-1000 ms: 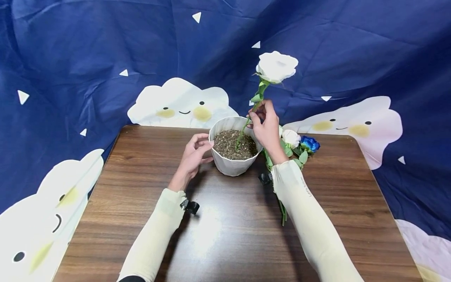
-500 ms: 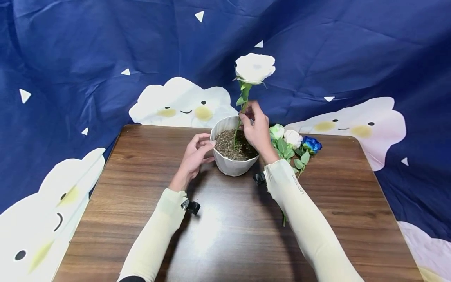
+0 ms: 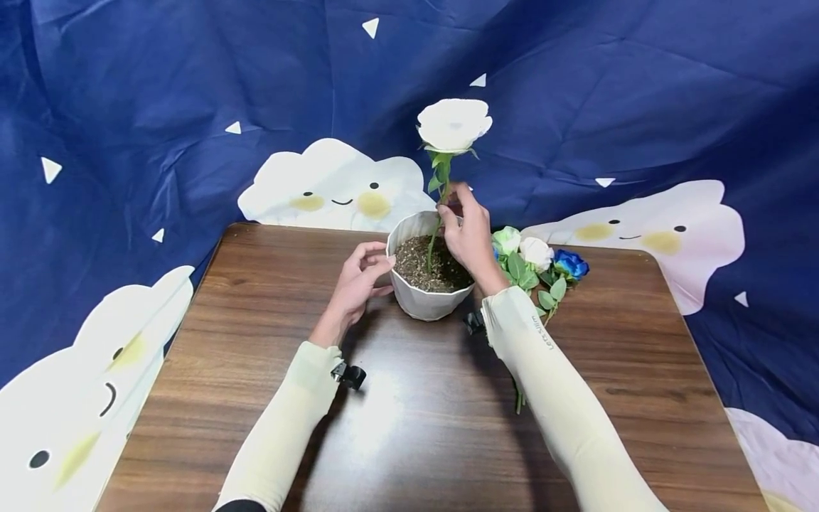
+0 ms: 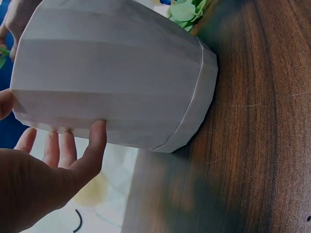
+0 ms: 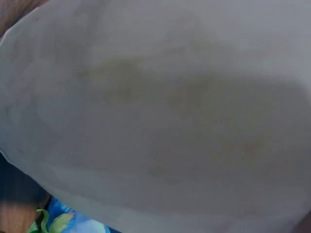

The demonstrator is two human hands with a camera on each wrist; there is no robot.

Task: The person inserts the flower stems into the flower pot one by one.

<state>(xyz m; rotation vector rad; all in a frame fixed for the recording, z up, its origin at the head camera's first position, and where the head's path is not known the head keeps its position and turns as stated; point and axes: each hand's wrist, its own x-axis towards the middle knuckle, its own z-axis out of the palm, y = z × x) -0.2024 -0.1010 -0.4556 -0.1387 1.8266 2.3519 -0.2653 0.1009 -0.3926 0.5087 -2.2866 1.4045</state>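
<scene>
The right hand was raised above the far right rim of the pot, thumb and fingertips pinching the stem of the white rose, which stood nearly upright, its foot at the soil. The left hand reached up from the lower left, fingers spread and loosely extended, tips touching the pot's side.

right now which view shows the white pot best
The head view: it shows the white pot with its rim, outer wall and the soil inside. The left wrist view shows its outer wall and base, not the soil; the right wrist view, only blurred wall.
</scene>
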